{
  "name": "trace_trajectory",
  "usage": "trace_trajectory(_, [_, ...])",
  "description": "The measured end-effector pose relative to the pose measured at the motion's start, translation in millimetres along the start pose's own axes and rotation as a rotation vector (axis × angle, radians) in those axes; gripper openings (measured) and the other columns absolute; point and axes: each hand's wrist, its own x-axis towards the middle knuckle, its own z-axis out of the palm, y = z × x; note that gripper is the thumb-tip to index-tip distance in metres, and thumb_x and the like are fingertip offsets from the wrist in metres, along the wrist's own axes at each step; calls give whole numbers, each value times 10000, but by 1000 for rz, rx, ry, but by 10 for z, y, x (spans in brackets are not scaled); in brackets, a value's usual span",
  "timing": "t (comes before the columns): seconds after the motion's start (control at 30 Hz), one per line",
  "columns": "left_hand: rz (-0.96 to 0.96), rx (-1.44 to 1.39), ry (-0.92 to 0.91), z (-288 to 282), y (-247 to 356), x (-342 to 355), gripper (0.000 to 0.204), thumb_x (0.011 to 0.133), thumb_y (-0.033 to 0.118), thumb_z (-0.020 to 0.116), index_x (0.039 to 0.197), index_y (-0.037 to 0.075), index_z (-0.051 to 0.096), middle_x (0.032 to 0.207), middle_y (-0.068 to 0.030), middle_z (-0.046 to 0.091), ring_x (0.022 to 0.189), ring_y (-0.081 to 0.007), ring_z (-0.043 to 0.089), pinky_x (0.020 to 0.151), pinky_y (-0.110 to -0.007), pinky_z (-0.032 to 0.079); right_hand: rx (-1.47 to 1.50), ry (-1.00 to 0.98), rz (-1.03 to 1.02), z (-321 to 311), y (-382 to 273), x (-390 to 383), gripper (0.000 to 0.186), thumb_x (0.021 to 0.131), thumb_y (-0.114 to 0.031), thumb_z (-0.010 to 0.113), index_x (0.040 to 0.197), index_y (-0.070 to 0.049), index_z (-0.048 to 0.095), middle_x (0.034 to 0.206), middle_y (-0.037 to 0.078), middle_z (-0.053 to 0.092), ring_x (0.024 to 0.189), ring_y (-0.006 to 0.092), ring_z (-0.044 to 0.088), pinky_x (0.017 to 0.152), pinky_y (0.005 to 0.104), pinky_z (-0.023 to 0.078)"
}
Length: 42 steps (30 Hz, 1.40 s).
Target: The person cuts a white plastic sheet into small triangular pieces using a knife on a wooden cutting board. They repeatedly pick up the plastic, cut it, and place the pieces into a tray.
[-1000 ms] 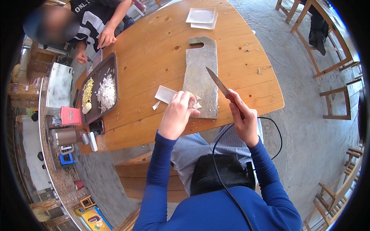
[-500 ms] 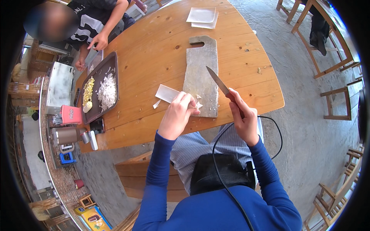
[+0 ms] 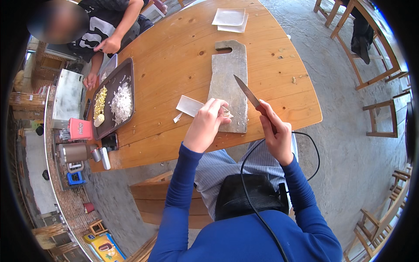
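One grey cutting board (image 3: 228,83) is lying on the wooden table (image 3: 174,56), handle end pointing away from the person. One knife (image 3: 255,101) is being gripped in the right hand (image 3: 276,133), fingers wrapping its reddish handle, blade angling up over the board. The left hand (image 3: 204,124) is pinching one small pale piece of food (image 3: 226,113) at the board's near end, fingers closing narrowly on it. One white paper slip (image 3: 189,105) is lying just beside that hand; two more white sheets (image 3: 230,18) are sitting stacked at the far edge. One dark tray (image 3: 112,98) is holding one white chopped heap and one yellow chopped heap. Another person's two hands are working beyond the tray.
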Motion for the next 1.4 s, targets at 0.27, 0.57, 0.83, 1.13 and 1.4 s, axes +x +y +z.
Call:
trace_trajectory(0.27, [2, 66, -3, 28, -49, 3, 176, 836, -37, 698, 980, 0, 602, 1004, -131, 566, 836, -267, 672, 737, -380, 533, 2, 0, -7, -1, 5, 1, 395, 948, -12, 588, 1343, -42, 584, 1031, 134, 738, 552, 130, 581, 559, 254, 479])
trace_trajectory(0.57, [66, 91, -19, 4, -4, -24, 116, 850, -52, 650, 913, -16, 560, 931, -152, 609, 872, -330, 668, 739, -404, 523, 2, 6, -23, 5, -17, 8, 400, 945, 3, 585, 1343, -34, 582, 1039, 128, 739, 575, 130, 593, 582, 248, 485])
trace_trajectory(0.83, [112, -1, 19, 9, -61, -43, 132, 846, -43, 668, 898, -12, 550, 874, -145, 594, 815, -296, 644, 716, -379, 516, -8, 3, -26, -8, -9, 9, 403, 940, 14, 585, 1340, -28, 583, 1019, 120, 741, 579, 124, 583, 589, 246, 482])
trace_trajectory(1.13, [75, -15, 277, -349, -385, -53, 164, 844, 24, 740, 857, 5, 578, 807, -64, 615, 705, -150, 604, 645, -299, 485, -4, -17, 0, 11, -65, 28, 375, 961, 7, 567, 1334, -19, 588, 1055, 156, 736, 761, 126, 669, 704, 250, 515])
trace_trajectory(1.4, [-98, -23, 715, -1190, -1370, -220, 144, 865, 16, 740, 887, 12, 598, 793, -63, 713, 712, -107, 655, 674, -262, 526, 7, -41, 66, -10, -79, -3, 373, 990, 3, 525, 1360, 15, 566, 1147, 155, 714, 1115, 185, 651, 975, 308, 471])
